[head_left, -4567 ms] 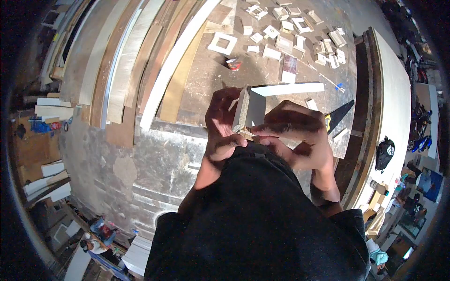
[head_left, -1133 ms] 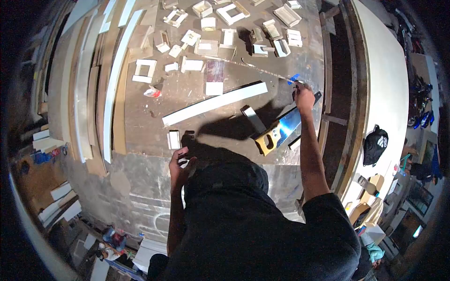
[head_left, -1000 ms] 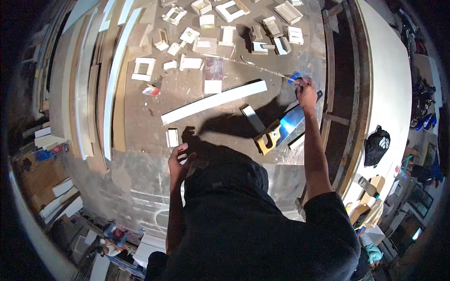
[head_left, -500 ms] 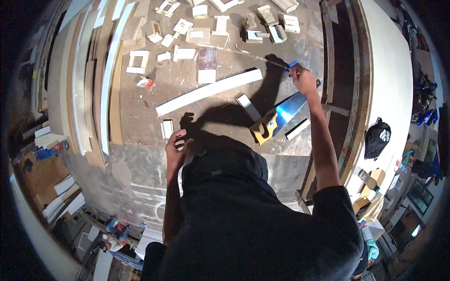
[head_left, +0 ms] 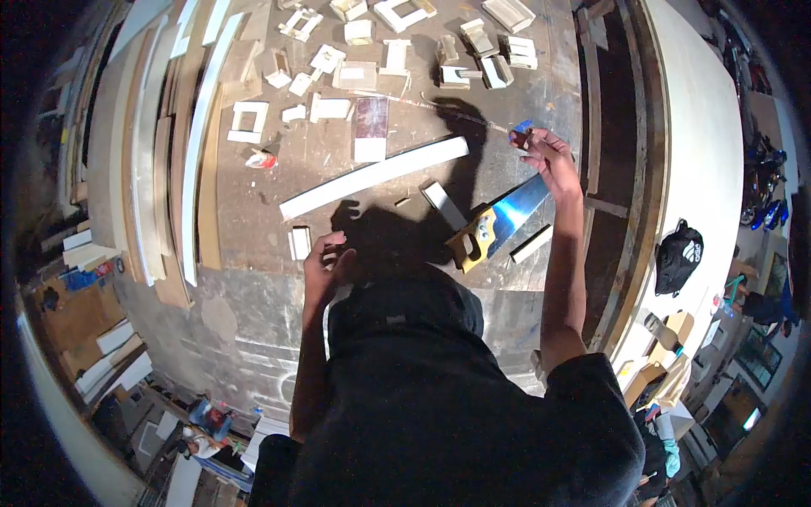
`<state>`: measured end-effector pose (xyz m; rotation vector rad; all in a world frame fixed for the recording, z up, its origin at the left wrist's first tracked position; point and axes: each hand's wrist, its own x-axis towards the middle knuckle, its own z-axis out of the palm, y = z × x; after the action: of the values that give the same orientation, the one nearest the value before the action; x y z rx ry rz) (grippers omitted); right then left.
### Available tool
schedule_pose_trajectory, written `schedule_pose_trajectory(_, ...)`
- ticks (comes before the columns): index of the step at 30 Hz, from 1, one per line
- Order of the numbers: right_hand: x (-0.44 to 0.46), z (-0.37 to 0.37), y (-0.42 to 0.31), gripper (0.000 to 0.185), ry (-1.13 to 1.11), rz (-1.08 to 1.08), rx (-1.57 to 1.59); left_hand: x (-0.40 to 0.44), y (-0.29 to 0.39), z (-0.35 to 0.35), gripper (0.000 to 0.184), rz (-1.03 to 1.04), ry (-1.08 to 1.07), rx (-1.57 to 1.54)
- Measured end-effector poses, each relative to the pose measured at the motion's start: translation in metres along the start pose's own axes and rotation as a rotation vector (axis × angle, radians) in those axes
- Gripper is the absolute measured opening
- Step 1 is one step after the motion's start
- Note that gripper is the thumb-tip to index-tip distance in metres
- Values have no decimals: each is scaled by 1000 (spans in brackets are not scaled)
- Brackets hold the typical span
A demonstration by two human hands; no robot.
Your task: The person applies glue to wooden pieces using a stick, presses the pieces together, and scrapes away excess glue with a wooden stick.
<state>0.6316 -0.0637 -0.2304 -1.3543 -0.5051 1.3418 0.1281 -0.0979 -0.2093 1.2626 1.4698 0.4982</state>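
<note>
Across brown worktop [head_left: 249, 203], right hand [head_left: 553, 165] at blue object [head_left: 521, 128] by end of thin strip [head_left: 439, 107], fingers bent, thumb apart; whether they pinch anything, cannot tell. Handsaw [head_left: 477, 239] lies flat just below, yellow handle toward wearer. Left hand [head_left: 321, 269], fingers loosely curled, thumb parted, beside small white-faced block [head_left: 299, 243]. Long white board [head_left: 376, 177] between hands.

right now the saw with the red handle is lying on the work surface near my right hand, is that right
Not quite: the handle is yellow, not red, as the head view shows. The saw does lie on the work surface near your right hand.
</note>
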Motion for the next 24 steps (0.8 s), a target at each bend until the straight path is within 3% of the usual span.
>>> schedule_pose_trajectory(2,-22,25,-18,13,-143,-23,172,2,6,5,39,-6,-14,14)
schedule_pose_trajectory(8,-62,68,-37,16,-246,-79,324,12,33,21,40,-94,-79,-67)
schedule_pose_trajectory(14,-88,103,-43,15,-401,-109,475,18,79,32,42,30,-127,-81)
schedule_pose_trajectory(16,-94,112,-42,15,-405,-98,485,20,96,38,37,308,-171,-53)
schedule_pose_trajectory(24,-129,151,-47,10,-428,-208,199,-2,195,62,26,574,-226,-247)
